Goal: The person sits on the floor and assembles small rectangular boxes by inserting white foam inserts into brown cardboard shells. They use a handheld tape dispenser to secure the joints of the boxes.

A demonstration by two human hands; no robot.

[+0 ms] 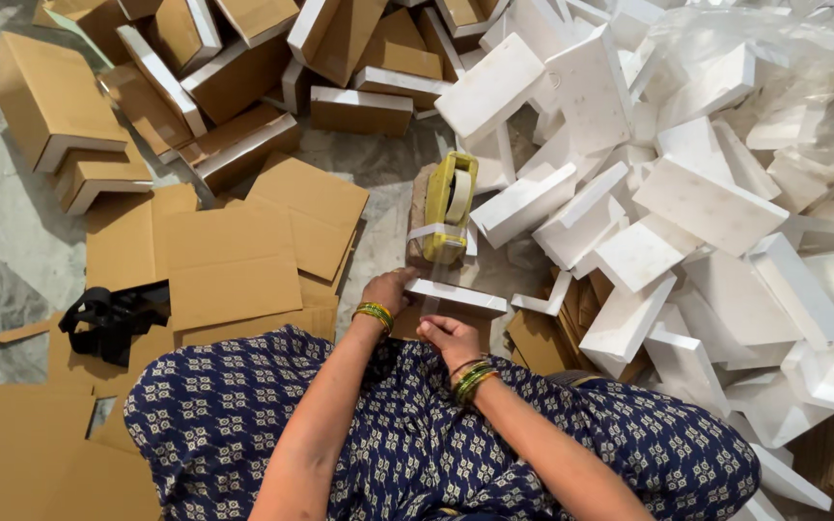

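Note:
A small cardboard piece topped with a white foam strip [458,297] rests on my lap in front of me. My left hand [388,289] grips its left end. My right hand [448,336] pinches a strip of clear tape [433,294] pulled across the piece. The tape runs up to a yellow tape dispenser [450,207] standing on a stone block just beyond the piece. Both wrists carry green and gold bangles. My knees, in dark blue patterned cloth [234,415], fill the lower part of the view.
Flat cardboard sheets [229,265] lie stacked to my left, with a black strap [108,318] on them. Finished cardboard-and-foam pieces [234,77] are heaped at the far left. A large pile of white foam blocks [707,203] spreads over the right, some under clear plastic [784,48].

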